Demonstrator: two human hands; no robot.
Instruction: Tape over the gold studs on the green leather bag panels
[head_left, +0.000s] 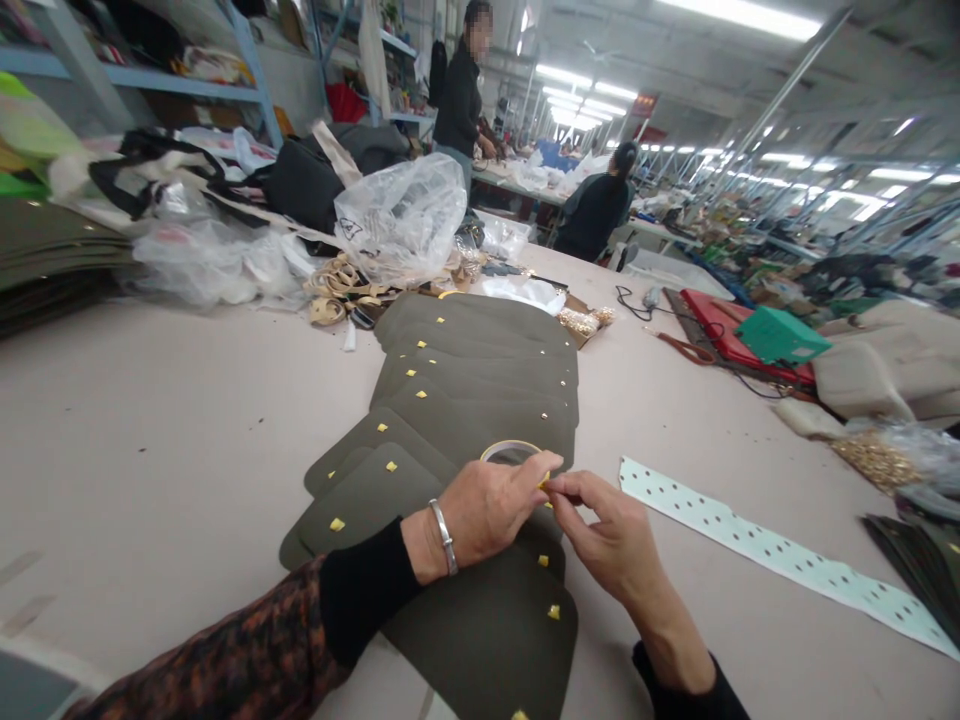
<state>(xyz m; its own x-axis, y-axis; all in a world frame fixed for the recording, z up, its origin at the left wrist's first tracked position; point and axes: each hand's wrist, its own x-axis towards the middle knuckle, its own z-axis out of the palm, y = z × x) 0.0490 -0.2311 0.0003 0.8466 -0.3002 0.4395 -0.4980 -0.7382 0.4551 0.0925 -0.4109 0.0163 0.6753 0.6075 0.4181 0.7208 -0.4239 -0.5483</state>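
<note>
Dark olive panels point(480, 630) lie overlapped in a long row down the middle of the table, with small yellow tape pieces point(391, 467) near their edges. My left hand point(491, 505), a silver bangle on its wrist, holds a roll of yellow tape point(511, 446) above the panels. My right hand point(600, 520) is just to the right, its thumb and forefinger pinched at the yellow tape's end beside the left fingertips. The lower part of the roll is hidden behind my left hand.
On the pale table point(187, 420), a dotted white strip point(780, 550) lies at the right. Plastic bags point(409, 215) and tan straps point(341, 290) lie behind the panels. A green box point(782, 335) rests on a red item. Olive stacks point(56, 255) stand far left. Two people are beyond.
</note>
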